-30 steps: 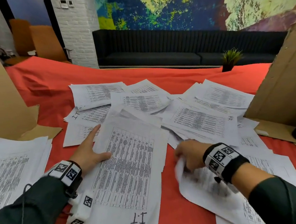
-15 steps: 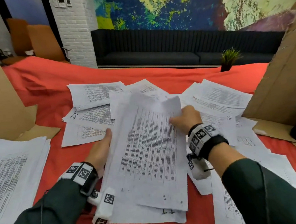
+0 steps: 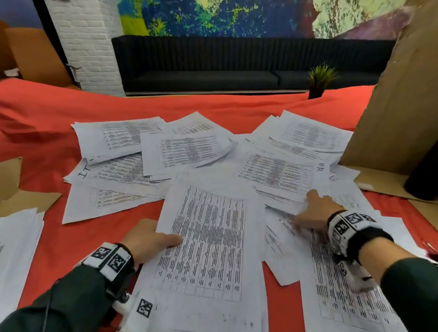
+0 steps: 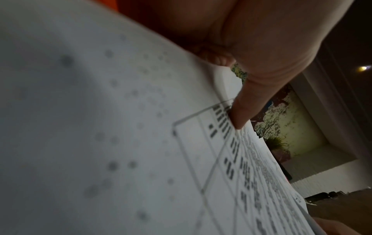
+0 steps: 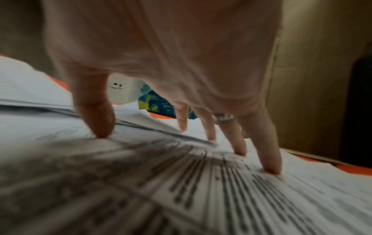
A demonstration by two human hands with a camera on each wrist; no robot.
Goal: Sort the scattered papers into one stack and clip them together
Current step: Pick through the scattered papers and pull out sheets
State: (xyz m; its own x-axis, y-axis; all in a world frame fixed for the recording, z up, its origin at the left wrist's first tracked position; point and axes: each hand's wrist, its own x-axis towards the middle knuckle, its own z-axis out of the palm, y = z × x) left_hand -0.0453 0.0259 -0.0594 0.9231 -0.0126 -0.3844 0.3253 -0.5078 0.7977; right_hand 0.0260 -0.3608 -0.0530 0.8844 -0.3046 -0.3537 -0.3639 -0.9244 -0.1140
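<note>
Head view: gathering step, approx. midway; no clip on yet and no clip clearly visible, so clipping is well off. Growing stack (image 3: 205,247) lies centre-low in frame on the red-covered bench (image 3: 41,121). Left hand (image 3: 146,239) is at the stack's left edge, thumb on top of the printed table, fingers hidden under the sheets, so the grip is clamped on the stack edge. Right hand (image 3: 313,211) is right of centre, palm down, fingers spread flat on a loose sheet (image 3: 337,274); grip apart, nothing pinched. Scattered papers (image 3: 185,150) fan across the middle of frame, overlapping. A separate pile (image 3: 8,245) sits at the left edge. Cardboard panel (image 3: 401,88) leans at right, small plant (image 3: 319,81) beyond it.

Left wrist view: thumb (image 4: 239,114) presses down on the top sheet (image 4: 100,127) near the table's corner; a fingertip shows beneath the paper edge. Pinch confirmed.

Right wrist view: fingertips (image 5: 270,165) and thumb stand straight on the sheet, well spread, a ring on one finger. Motion blur in the print; I judge the hand is dragging or about to drag.

Next move, as I read it: slide that sheet left onto the stack w/ the flat hand, while the left holds the stack steady. Thin paper may buckle or pull neighbours along.
</note>
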